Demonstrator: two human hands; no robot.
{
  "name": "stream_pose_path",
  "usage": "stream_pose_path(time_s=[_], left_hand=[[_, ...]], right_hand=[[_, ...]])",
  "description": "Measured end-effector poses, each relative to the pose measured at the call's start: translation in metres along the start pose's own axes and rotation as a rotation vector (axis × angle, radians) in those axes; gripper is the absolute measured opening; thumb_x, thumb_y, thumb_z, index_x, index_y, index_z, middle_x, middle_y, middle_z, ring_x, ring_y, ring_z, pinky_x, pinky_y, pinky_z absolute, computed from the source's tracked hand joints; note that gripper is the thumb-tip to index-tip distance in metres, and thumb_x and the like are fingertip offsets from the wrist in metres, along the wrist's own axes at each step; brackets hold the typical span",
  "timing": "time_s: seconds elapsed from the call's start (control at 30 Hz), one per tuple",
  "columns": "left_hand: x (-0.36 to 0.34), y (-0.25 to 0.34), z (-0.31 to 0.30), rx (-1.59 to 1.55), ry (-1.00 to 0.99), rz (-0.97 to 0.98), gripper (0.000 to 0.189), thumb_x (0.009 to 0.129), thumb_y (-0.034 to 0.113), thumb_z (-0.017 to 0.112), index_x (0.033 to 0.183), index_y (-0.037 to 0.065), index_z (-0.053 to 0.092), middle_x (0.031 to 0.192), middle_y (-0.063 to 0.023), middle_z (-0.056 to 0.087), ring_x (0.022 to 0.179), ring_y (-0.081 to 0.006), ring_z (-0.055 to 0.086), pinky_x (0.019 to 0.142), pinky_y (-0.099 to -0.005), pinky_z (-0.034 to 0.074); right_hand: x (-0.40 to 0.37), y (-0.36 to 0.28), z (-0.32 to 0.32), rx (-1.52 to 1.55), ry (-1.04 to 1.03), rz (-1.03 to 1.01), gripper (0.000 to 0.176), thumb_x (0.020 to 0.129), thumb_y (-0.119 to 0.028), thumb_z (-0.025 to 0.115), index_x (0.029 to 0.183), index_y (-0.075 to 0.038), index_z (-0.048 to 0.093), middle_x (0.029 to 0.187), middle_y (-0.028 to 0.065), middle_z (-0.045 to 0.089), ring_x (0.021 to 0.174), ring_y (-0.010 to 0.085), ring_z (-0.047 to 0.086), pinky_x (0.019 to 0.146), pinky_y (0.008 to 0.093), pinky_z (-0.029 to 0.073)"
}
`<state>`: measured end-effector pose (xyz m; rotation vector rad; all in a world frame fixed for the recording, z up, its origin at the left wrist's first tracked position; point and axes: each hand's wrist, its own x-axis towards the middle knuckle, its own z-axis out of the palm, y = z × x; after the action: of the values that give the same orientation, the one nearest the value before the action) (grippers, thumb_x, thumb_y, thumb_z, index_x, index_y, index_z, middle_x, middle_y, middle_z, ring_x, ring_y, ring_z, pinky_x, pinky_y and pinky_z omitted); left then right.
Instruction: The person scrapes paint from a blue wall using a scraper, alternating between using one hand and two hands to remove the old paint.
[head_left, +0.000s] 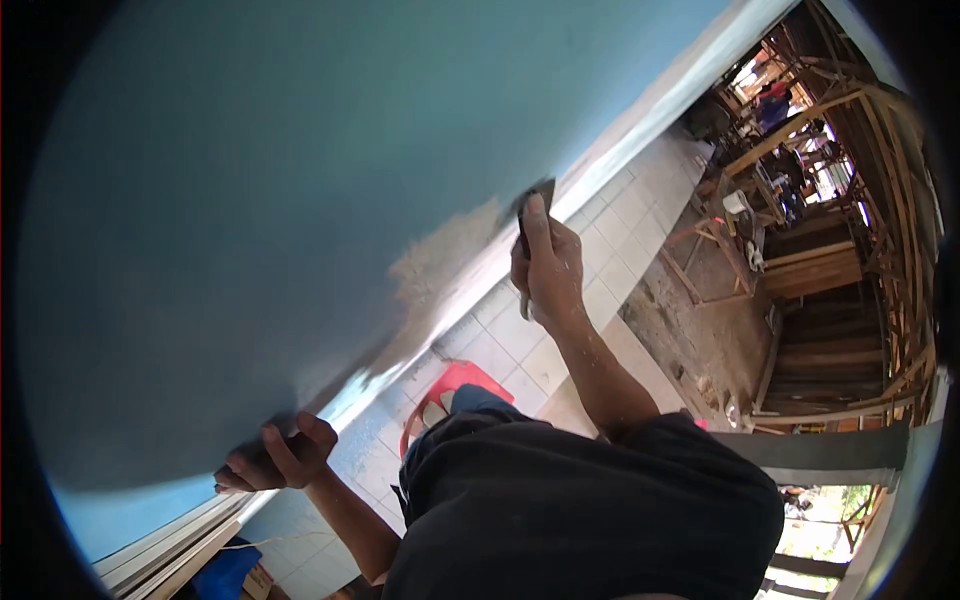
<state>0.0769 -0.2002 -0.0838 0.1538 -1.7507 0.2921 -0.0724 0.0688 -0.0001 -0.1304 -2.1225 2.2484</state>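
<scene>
My right hand (552,265) is closed around the handle of a putty knife (543,190), thumb stretched along it. The dark blade lies at the lower edge of a blue-green painted wall (270,180). Beside the blade, a bare, brownish scraped patch (445,255) shows along that edge. My left hand (285,455) rests against the wall lower down at the left, its fingers bent and spread apart. Nothing shows in it, though its palm side is partly hidden.
Beneath me a red plastic stool (480,378) stands on white floor tiles (500,335), with a foot on it. Wooden frames (710,260) and stacked boards (825,345) stand at the right. Long trim strips (180,545) and a blue bag (225,572) lie at the lower left.
</scene>
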Motion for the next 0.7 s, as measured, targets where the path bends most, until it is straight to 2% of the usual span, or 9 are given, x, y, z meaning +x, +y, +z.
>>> stream_pose_path(time_s=[0.07,0.17,0.3,0.4,0.57,0.63,0.7], left_hand=[[-0.001,-0.001,0.001,-0.003,0.006,0.015,0.04,0.081,0.036,0.054,0.115,0.016,0.052,0.138,-0.018,0.033,0.134,-0.0412,0.02,0.107,-0.0592,0.009],[-0.001,-0.002,0.005,-0.039,0.094,0.021,0.043,0.083,0.039,0.057,0.115,0.01,0.056,0.134,-0.0213,0.04,0.131,-0.0402,0.028,0.106,-0.0596,0.016],[-0.004,0.0,0.0,-0.032,0.068,0.015,0.043,0.083,0.038,0.057,0.115,0.01,0.057,0.134,-0.0214,0.04,0.131,-0.0397,0.028,0.106,-0.0591,0.015],[0.0,-0.004,0.004,-0.025,0.091,0.023,0.043,0.083,0.038,0.057,0.115,0.011,0.057,0.134,-0.0213,0.04,0.131,-0.0396,0.028,0.106,-0.0588,0.015],[0.002,0.0,0.002,-0.018,0.082,0.012,0.042,0.083,0.039,0.056,0.114,0.012,0.057,0.134,-0.0206,0.039,0.132,-0.0397,0.027,0.106,-0.0583,0.015],[0.0,0.001,-0.002,-0.028,0.063,0.021,0.042,0.083,0.039,0.056,0.114,0.012,0.057,0.135,-0.0203,0.039,0.132,-0.0397,0.027,0.106,-0.0586,0.016],[0.001,-0.002,0.003,-0.013,0.053,0.015,0.041,0.082,0.038,0.056,0.114,0.013,0.055,0.136,-0.0194,0.037,0.133,-0.0405,0.024,0.107,-0.0587,0.013]], right_hand=[[-0.002,0.014,-0.002,0.075,-0.011,0.03,0.048,0.09,-0.044,0.055,0.062,-0.005,0.048,0.049,-0.004,0.04,0.037,0.0025,0.033,0.034,0.0199,0.023],[-0.003,0.016,0.002,0.052,0.01,0.046,0.048,0.089,-0.044,0.056,0.062,-0.005,0.048,0.048,-0.0045,0.039,0.037,0.0025,0.033,0.034,0.0199,0.023],[-0.001,-0.006,0.0,0.035,-0.005,0.019,0.05,0.089,-0.046,0.054,0.061,-0.006,0.048,0.047,-0.0045,0.038,0.038,0.0017,0.032,0.034,0.0202,0.023],[-0.003,0.012,0.005,-0.055,0.02,0.014,0.054,0.091,-0.05,0.048,0.056,-0.01,0.042,0.042,-0.0022,0.034,0.033,0.006,0.03,0.031,0.0239,0.02],[0.002,-0.016,0.005,-0.038,0.0,-0.059,0.055,0.091,-0.051,0.046,0.056,-0.01,0.041,0.041,-0.0016,0.035,0.033,0.0072,0.03,0.032,0.024,0.021],[0.0,0.003,0.0,0.069,-0.025,-0.031,0.05,0.089,-0.048,0.055,0.062,-0.007,0.046,0.05,-0.0041,0.04,0.038,0.0022,0.031,0.034,0.0204,0.022],[-0.003,0.029,-0.001,-0.028,0.006,0.023,0.049,0.089,-0.046,0.055,0.063,-0.005,0.049,0.05,-0.0035,0.041,0.038,0.0025,0.033,0.035,0.0203,0.023]])
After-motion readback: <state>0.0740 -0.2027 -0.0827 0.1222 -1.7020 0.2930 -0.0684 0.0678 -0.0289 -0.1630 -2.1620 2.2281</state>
